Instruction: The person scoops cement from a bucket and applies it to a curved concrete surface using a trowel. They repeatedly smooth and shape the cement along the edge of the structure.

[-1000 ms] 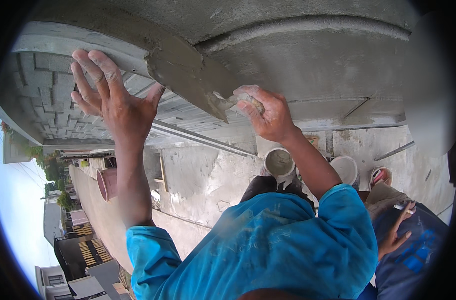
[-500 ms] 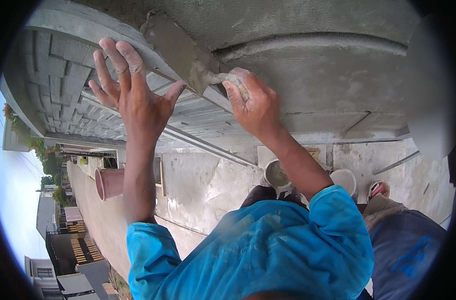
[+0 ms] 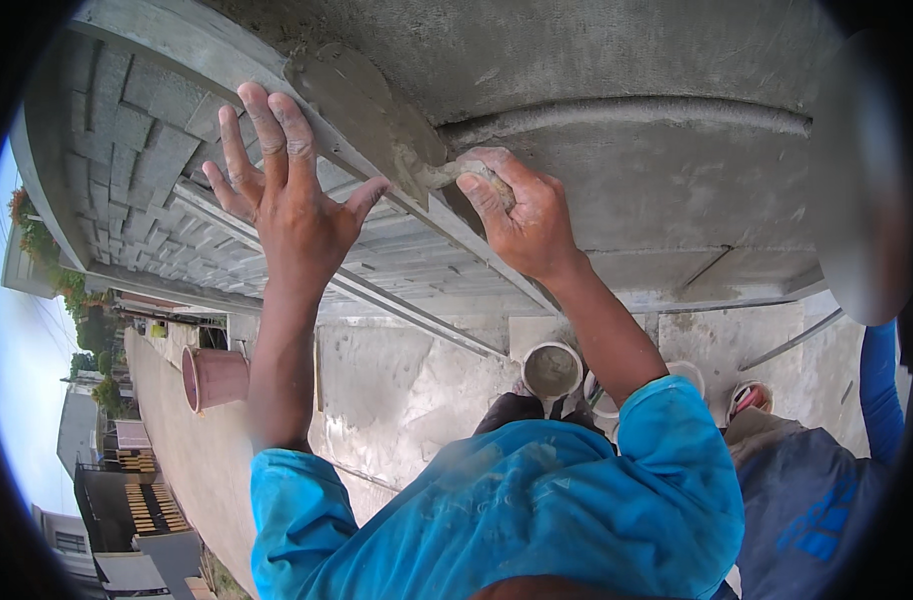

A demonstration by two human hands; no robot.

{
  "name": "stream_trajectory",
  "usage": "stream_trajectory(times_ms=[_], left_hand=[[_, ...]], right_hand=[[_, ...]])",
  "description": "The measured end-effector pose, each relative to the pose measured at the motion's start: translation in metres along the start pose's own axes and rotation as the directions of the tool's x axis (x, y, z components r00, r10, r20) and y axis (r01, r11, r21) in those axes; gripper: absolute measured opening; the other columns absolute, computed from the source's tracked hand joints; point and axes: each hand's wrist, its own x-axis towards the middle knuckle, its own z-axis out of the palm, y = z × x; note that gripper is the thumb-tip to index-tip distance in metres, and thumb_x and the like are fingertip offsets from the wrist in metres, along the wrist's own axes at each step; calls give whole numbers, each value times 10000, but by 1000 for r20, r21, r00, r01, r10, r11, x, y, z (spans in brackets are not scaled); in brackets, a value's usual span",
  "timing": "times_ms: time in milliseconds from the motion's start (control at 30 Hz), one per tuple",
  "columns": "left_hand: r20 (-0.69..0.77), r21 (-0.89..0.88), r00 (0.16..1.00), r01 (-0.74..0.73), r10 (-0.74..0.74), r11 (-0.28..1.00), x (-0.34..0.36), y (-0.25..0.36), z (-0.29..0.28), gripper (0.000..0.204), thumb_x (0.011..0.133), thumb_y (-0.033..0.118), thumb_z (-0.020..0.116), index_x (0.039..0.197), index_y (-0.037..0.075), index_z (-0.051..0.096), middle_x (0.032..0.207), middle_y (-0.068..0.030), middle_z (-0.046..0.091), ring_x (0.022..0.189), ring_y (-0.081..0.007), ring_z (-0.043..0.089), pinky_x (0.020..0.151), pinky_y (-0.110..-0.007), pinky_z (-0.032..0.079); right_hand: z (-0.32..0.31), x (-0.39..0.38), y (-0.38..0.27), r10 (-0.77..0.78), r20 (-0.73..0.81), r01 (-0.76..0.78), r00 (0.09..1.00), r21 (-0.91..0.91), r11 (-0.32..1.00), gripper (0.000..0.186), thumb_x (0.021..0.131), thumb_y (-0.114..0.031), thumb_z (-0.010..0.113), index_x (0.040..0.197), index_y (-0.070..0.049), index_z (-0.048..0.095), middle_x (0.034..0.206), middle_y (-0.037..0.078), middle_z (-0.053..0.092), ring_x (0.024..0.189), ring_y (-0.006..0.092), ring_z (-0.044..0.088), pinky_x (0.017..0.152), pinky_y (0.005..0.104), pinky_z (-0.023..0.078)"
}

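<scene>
**Trowel (image 3: 352, 95) gripped at strip (image 3: 482, 250)**

The trowel's handle is clasped by the right hand (image 3: 527, 215), with the fingers wrapped around it and the thumb laid along it. The blade is coated in grey mortar and is set lengthwise over the strip, below the wall (image 3: 627, 170). The strip is slanted from upper left down toward the right forearm.

The left hand (image 3: 302, 220) is raised with fingers spread and thumb stretched out toward the blade's near end. The strip is overlapped by its fingertips; whether it is touched cannot be told. Both hands are dusted with grey.

Beyond the left hand, stone cladding (image 3: 167, 150) is seen. Below, a bucket (image 3: 581, 368) partly filled with grey mix is placed near the feet, and a pink tub (image 3: 222, 380) is seen at left. At right, a co-worker (image 3: 817, 500) in a dark shirt is partly shown.
</scene>
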Motion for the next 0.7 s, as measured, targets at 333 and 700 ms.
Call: stream_trajectory(times_ms=[333,700], left_hand=[[-38,-15,999,-35,34,999,3,0,0,1315,667,665,833,1665,110,181,1736,-150,119,1599,-379,47,1199,-649,-61],[-2,85,997,-80,81,993,-1,-13,4,1310,655,638,869,1658,110,213,1733,-169,119,1593,-398,85,1195,-660,-40]], right_hand=[[3,-11,43,74,-93,-78,993,-46,996,328,965,-325,727,1117,-35,738,1010,158,773,908,289,768,758,369,599],[9,-23,1,-54,-35,53,998,-43,998,267,967,-195,738,1102,34,710,966,176,756,846,216,734,751,326,562]])
